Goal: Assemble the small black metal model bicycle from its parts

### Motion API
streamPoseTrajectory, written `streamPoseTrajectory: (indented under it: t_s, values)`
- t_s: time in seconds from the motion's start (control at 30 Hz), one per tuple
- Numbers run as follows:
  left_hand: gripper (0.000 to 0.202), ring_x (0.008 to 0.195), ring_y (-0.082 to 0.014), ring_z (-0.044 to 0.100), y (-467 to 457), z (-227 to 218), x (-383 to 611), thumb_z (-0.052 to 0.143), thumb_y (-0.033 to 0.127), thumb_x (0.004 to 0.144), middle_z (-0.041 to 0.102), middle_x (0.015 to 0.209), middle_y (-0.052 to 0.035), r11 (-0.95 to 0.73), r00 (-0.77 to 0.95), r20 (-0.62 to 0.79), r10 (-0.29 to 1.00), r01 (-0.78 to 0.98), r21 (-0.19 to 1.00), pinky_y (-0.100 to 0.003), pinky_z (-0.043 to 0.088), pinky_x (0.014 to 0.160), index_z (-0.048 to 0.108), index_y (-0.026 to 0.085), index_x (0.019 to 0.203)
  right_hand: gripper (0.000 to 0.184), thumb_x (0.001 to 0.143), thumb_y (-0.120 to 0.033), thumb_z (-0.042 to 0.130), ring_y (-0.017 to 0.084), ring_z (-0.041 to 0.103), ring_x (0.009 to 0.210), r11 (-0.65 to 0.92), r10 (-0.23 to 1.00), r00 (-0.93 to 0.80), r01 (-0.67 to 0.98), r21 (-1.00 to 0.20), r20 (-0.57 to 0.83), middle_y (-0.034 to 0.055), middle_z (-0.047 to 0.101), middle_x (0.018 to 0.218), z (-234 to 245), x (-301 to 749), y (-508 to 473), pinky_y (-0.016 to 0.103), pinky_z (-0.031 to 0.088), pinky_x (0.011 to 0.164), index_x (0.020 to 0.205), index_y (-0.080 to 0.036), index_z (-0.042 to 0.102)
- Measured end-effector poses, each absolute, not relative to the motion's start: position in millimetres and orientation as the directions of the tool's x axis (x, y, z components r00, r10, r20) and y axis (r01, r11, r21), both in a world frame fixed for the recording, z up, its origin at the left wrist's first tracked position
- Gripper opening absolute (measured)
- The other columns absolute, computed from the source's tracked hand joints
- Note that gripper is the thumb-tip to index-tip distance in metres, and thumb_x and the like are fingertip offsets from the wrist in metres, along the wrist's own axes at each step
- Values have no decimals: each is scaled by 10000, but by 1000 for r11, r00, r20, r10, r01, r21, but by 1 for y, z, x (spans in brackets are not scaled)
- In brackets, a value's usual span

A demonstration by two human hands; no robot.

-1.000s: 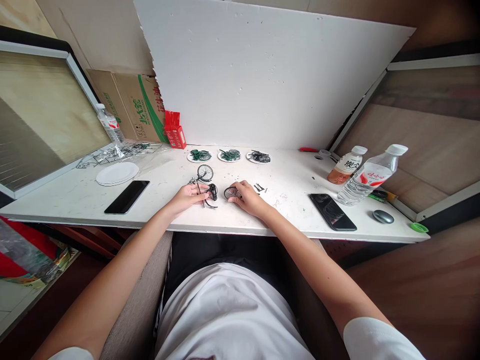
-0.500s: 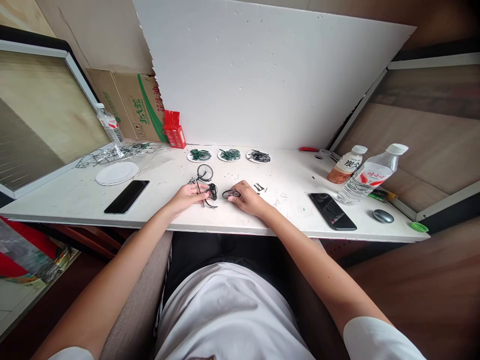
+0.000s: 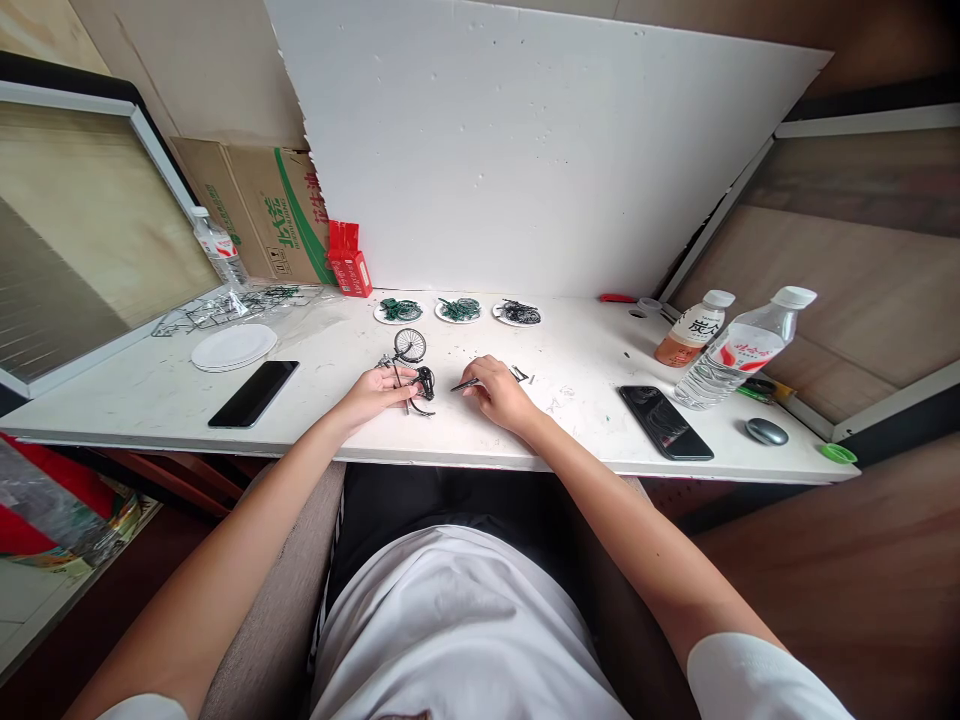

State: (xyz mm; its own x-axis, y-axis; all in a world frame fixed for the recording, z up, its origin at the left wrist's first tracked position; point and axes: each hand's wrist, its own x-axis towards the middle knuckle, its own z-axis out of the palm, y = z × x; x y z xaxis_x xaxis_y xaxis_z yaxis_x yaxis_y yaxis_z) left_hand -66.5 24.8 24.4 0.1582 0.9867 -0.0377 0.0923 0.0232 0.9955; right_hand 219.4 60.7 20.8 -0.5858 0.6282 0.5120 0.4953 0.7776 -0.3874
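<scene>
My left fingers point(image 3: 395, 396) are closed on one black model bicycle frame point(image 3: 426, 383) over the counter point(image 3: 577, 400), covering much of it; one spoked wheel point(image 3: 409, 345) shows just beyond, whether joined on I cannot tell. My right fingers point(image 3: 484, 371) pinch one thin dark piece point(image 3: 466, 384), one end hidden in my grip. Behind sit three small plates point(image 3: 379, 315), two with green parts point(image 3: 459, 310), one with black, too tangled to count.

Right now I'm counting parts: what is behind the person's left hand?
Beyond the left hand, a dark spoked wheel shows. Black parts protrude from its grip. The hand covers some of what it holds, so whether the wheel joins on cannot be seen.
</scene>
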Motion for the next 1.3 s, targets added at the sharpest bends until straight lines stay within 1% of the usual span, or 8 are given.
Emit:
streamPoseTrajectory:
  t_s: [0.13,0.3,0.5,0.6,0.7,0.77,1.1,1.3]
  values:
    - [665,1080,-292,771,26,23,-66,948,472,752,798,1177,-152,19,163,-33,986,86,996,-458,589,1004,686,160,1279,173,947,-85,551,289,610,1057,769,629,-581,562,-304,516,96,717,1041,23,219,58,451,391,964,995,-212,659]
    - [598,1122,-318,776,24,25,-64,951,395,764,791,1207,-160,23,194,-30,981,38,999,-474,610,1000,691,172,1254,75,1006,-181,623,301,587,1074,738,658,-586,626,-250,473,107,710,1057,23,219,57,454,391,932,1008,-209,692]
    - [573,1141,-312,776,26,24,-63,944,280,765,763,1284,-174,30,179,-19,984,-60,998,-458,623,994,680,164,1260,215,1060,-204,580,321,564,1124,728,665,-589,648,-223,459,141,675,1194,20,218,56,458,452,905,1162,-238,766]
    - [597,1119,-301,782,25,24,-58,953,275,749,764,1285,-166,45,175,-26,984,-105,993,-457,622,992,671,172,1265,232,1073,-344,616,331,567,1138,733,670,-617,639,-234,413,149,673,1179,21,219,54,482,470,962,1213,-231,762]
    - [621,1103,-297,781,19,28,-49,963,315,735,769,1279,-163,19,185,-2,983,-92,996,-483,606,1025,675,170,1266,481,1039,-555,638,375,525,1250,763,632,-633,610,-215,447,180,648,1298,27,218,49,531,451,1049,1365,-206,694]
    - [637,1110,-311,774,14,32,-41,965,367,732,777,1257,-161,-29,167,38,985,-61,998,-505,591,1042,676,170,1265,545,1056,-588,580,384,495,1305,781,602,-627,590,-204,494,185,626,1376,32,217,45,541,432,1085,1435,-201,641]
    - [664,1205,-329,718,3,33,-17,957,453,731,762,1253,-158,-156,96,162,982,-62,986,-496,535,1103,645,161,1239,301,1078,-479,580,302,589,1166,777,630,-541,440,-451,558,112,733,1164,35,215,43,481,479,1071,1177,-228,712]
    - [595,1152,-291,720,7,25,-17,948,435,731,698,1337,-153,-210,61,213,975,-49,976,-491,535,1105,673,163,1183,205,970,-421,732,252,661,1084,725,669,-497,270,-633,553,77,774,1064,32,213,48,404,527,967,974,-216,740]
